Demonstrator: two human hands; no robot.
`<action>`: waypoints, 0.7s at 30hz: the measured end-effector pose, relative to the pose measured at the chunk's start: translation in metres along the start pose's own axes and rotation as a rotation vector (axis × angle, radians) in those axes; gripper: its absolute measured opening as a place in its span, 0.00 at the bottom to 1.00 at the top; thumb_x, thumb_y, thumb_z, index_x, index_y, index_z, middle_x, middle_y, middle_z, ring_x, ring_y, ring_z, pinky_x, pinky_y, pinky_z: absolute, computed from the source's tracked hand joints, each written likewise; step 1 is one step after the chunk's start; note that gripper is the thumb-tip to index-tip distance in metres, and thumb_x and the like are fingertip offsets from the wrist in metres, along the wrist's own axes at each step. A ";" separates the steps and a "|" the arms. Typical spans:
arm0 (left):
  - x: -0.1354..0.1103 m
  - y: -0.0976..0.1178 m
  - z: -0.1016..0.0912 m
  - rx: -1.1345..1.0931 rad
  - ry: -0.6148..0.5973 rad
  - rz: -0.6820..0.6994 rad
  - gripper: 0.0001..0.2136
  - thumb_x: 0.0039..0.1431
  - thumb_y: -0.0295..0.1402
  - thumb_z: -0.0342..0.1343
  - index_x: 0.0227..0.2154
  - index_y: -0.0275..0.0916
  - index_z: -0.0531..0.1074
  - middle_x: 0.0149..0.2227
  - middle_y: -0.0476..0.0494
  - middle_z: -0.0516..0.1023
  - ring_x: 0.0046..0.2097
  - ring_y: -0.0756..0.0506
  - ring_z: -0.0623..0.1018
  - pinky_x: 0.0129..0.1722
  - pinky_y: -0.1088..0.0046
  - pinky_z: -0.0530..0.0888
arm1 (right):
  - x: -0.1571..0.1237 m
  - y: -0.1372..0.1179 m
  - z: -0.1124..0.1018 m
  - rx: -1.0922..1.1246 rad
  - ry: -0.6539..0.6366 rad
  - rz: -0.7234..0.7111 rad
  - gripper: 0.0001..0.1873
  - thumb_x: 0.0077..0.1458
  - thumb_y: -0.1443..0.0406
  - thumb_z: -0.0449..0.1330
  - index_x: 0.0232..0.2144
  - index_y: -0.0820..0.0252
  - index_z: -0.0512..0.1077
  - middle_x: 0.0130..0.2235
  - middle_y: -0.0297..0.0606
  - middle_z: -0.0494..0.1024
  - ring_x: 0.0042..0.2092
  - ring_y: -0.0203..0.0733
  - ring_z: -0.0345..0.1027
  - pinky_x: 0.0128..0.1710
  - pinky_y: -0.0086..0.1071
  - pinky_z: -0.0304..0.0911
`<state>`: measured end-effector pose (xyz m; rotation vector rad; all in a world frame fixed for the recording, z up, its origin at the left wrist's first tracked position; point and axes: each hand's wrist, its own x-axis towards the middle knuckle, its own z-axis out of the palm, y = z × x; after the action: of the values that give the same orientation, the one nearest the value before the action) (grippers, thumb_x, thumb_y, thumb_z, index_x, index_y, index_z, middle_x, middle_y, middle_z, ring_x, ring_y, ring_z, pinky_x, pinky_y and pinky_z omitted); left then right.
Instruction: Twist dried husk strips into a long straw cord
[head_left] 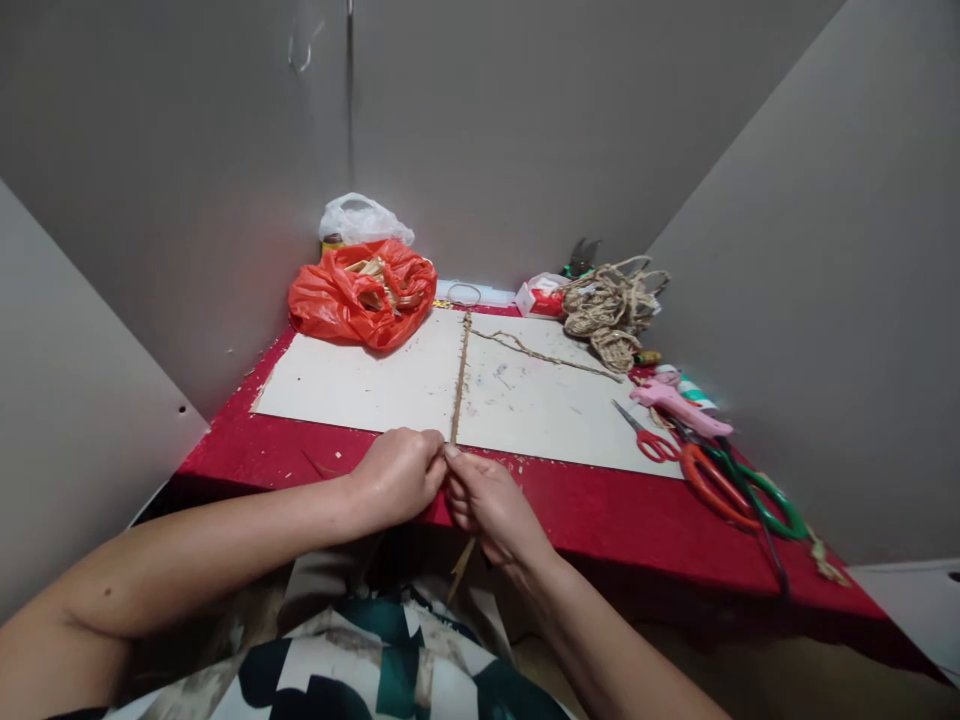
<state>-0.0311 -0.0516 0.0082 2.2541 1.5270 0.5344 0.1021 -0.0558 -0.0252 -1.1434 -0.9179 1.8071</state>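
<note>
A long thin brown stick (461,375), which looks wrapped in dry fibre, lies across the white board (360,385) and points away from me. At the board's front edge both hands pinch its near end. My left hand (401,470) is closed with the fingers curled in. Touching it, my right hand (487,495) presses thumb and fingers together on the same end. A pale dry strip (461,570) hangs below my right hand. From near the stick's far end a twisted brown cord (551,357) runs off to the right over the board.
A red plastic bag (337,305) holding dry strips stands back left, before a white bag (367,220). Back right lies a heap of twine (611,305). Red-handled scissors (652,443), a pink glue gun (679,408) and large orange-and-green-handled tools (720,488) lie right on the red cloth (585,510).
</note>
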 end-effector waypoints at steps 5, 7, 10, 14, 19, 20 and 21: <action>-0.010 0.003 0.007 -0.081 0.056 -0.043 0.08 0.56 0.29 0.44 0.34 0.36 0.67 0.22 0.47 0.71 0.25 0.49 0.70 0.25 0.76 0.61 | -0.003 0.003 0.001 0.066 -0.014 0.009 0.24 0.44 0.50 0.62 0.19 0.59 0.55 0.13 0.20 0.48 0.14 0.22 0.36 0.12 0.20 0.33; -0.012 0.004 0.010 -0.189 0.062 -0.047 0.10 0.56 0.27 0.43 0.40 0.36 0.65 0.19 0.51 0.68 0.23 0.50 0.69 0.24 0.77 0.61 | -0.003 0.004 0.001 0.100 -0.060 0.019 0.23 0.44 0.52 0.63 0.19 0.60 0.55 0.14 0.20 0.48 0.15 0.22 0.36 0.13 0.20 0.32; -0.015 0.003 0.014 -0.273 0.080 -0.038 0.17 0.56 0.27 0.43 0.49 0.36 0.59 0.17 0.54 0.65 0.21 0.50 0.68 0.23 0.77 0.61 | -0.005 0.004 0.001 0.153 -0.118 0.028 0.21 0.44 0.55 0.64 0.20 0.60 0.57 0.14 0.20 0.48 0.16 0.22 0.34 0.13 0.20 0.32; -0.017 0.004 0.022 -0.165 0.108 -0.026 0.22 0.56 0.27 0.43 0.55 0.34 0.56 0.21 0.50 0.70 0.24 0.48 0.71 0.25 0.75 0.63 | -0.005 0.005 0.001 0.198 -0.100 0.029 0.19 0.43 0.59 0.64 0.20 0.60 0.57 0.15 0.20 0.47 0.16 0.22 0.33 0.13 0.19 0.32; -0.024 0.007 0.027 0.047 0.078 0.034 0.29 0.56 0.28 0.42 0.61 0.33 0.45 0.26 0.43 0.75 0.26 0.45 0.74 0.26 0.71 0.67 | -0.003 0.009 0.001 0.185 -0.049 0.008 0.21 0.43 0.59 0.64 0.19 0.60 0.55 0.15 0.20 0.47 0.16 0.22 0.33 0.13 0.20 0.32; -0.027 0.008 0.026 0.069 0.067 0.053 0.30 0.56 0.28 0.42 0.62 0.32 0.43 0.26 0.43 0.75 0.26 0.44 0.74 0.26 0.70 0.68 | -0.003 0.009 0.000 0.176 -0.041 0.007 0.21 0.43 0.58 0.64 0.19 0.60 0.55 0.15 0.19 0.47 0.16 0.22 0.34 0.13 0.20 0.32; -0.029 0.009 0.023 0.085 0.050 0.074 0.30 0.56 0.28 0.43 0.62 0.32 0.42 0.26 0.43 0.75 0.26 0.44 0.74 0.26 0.69 0.69 | -0.004 0.008 -0.001 0.168 -0.034 0.008 0.21 0.43 0.58 0.64 0.19 0.60 0.55 0.15 0.19 0.47 0.16 0.22 0.34 0.13 0.19 0.32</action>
<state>-0.0226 -0.0839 -0.0106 2.3858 1.5224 0.5611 0.1018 -0.0623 -0.0310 -1.0146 -0.7654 1.8776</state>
